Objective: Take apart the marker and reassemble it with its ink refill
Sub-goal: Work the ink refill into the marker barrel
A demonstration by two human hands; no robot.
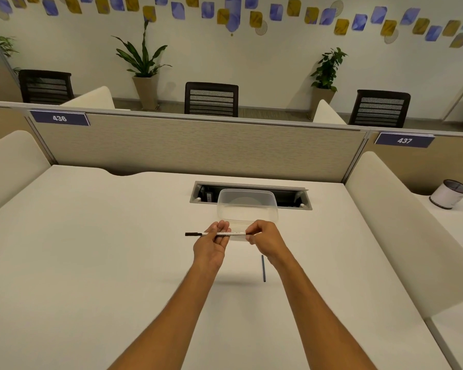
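While both hands hold the marker (216,233) level in the air above the bench (91,249), the step in hand looks like working its right end, either pulling off an end plug or seating one. The left hand (213,243) lies palm-up under the middle of the white barrel, fingers curled loosely around it, with the black cap sticking out past its far side. The right hand (262,239) is closed in a pinch on the barrel's other end, thumb and fingertips tight on it; whether a separate plug sits between those fingertips is too small to tell.

A thin dark rod, probably the ink refill (263,268), lies on the bench just below the right wrist, apart from both hands. A clear plastic tub (247,206) stands just beyond the hands.

To do this well, the left hand should firm its grip near the right hand so the barrel does not bend or spin. The right hand should pull or push straight along the barrel's axis with a small twist, not sideways. Keeping the work low over the bench means any small part that slips free will not roll far, and the refill stays within easy reach of the right hand.
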